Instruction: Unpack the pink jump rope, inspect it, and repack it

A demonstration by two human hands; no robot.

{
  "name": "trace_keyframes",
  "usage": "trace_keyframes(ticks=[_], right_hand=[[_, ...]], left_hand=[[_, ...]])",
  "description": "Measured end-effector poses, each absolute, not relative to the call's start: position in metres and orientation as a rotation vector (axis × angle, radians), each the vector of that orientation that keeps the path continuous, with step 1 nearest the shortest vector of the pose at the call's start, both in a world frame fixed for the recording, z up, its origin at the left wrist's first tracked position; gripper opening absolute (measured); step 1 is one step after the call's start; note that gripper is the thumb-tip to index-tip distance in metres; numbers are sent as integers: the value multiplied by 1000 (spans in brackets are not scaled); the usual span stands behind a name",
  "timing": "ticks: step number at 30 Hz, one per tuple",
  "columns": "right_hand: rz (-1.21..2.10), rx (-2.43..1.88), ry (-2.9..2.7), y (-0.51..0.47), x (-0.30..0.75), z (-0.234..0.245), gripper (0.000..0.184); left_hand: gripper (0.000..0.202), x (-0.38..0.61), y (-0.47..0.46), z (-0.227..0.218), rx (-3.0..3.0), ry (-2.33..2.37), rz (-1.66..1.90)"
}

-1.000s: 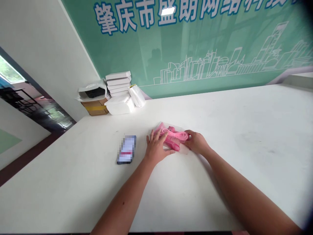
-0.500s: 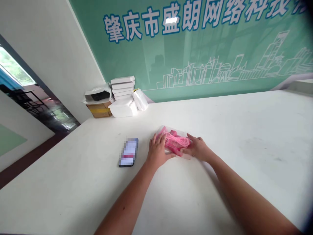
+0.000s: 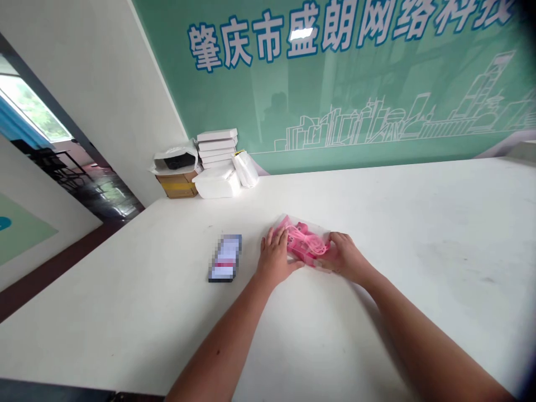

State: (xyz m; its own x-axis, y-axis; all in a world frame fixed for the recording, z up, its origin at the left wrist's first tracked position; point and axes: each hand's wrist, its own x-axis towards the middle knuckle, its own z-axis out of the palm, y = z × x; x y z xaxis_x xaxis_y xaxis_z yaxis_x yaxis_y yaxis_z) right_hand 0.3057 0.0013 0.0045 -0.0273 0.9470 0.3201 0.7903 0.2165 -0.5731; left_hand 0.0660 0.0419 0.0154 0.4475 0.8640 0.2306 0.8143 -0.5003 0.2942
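A clear plastic bag (image 3: pixel 321 228) lies on the white table, with pink items inside and a looped pink cord (image 3: pixel 312 243) showing through. My left hand (image 3: pixel 274 259) rests on the bag's left side, fingers spread over it and thumb stretched out along the near edge. At the right end, my right hand (image 3: pixel 344 258) has its fingers curled round the bag's edge, thumb on the near side. What exactly the pink items are is hard to make out through the plastic.
A phone (image 3: pixel 226 258), its screen blurred, lies left of my left hand. Against the green wall at the back left stand a stack of white boxes (image 3: pixel 216 148), a cardboard box (image 3: pixel 178 184) and white plastic packages (image 3: pixel 245 169). The white table (image 3: pixel 419 223) stretches far right.
The camera view has shifted slightly, so everything sits a little further right. My right hand's fingers have closed in more on the bag's right end; my left hand stays on the bag.
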Motion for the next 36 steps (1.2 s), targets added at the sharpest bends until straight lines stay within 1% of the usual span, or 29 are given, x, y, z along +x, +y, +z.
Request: trace_keyframes(ticks=[2, 4, 8, 11, 15, 19, 25, 27, 30, 32, 36], right_hand=[[347, -1508, -1863, 1, 305, 7, 35], [379, -1481, -1828, 0, 303, 9, 28], [412, -1560, -1763, -3, 297, 14, 26], [385, -1639, -1769, -3, 290, 18, 30], [336, -1614, -1836, -1, 283, 16, 43], [371, -1686, -1816, 3, 278, 9, 59], [483, -1654, -1800, 5, 276, 7, 71], [504, -1644, -1790, 5, 277, 9, 69], [503, -1636, -1764, 5, 276, 9, 57], [484, -1631, -1747, 5, 276, 9, 52], [474, -1677, -1714, 5, 275, 6, 53]], left_hand=[[103, 66, 42, 14, 2556, 1480, 557], [101, 66, 42, 13, 2556, 1474, 575], [103, 66, 41, 15, 2536, 1480, 559], [106, 66, 40, 17, 2529, 1479, 566], [102, 66, 39, 16, 2532, 1465, 604], [101, 66, 41, 14, 2544, 1466, 612], [102, 66, 41, 18, 2513, 1445, 566], [102, 66, 41, 20, 2513, 1451, 556], [102, 65, 40, 20, 2512, 1456, 549], [102, 65, 40, 20, 2512, 1450, 550], [103, 65, 41, 20, 2512, 1446, 559]])
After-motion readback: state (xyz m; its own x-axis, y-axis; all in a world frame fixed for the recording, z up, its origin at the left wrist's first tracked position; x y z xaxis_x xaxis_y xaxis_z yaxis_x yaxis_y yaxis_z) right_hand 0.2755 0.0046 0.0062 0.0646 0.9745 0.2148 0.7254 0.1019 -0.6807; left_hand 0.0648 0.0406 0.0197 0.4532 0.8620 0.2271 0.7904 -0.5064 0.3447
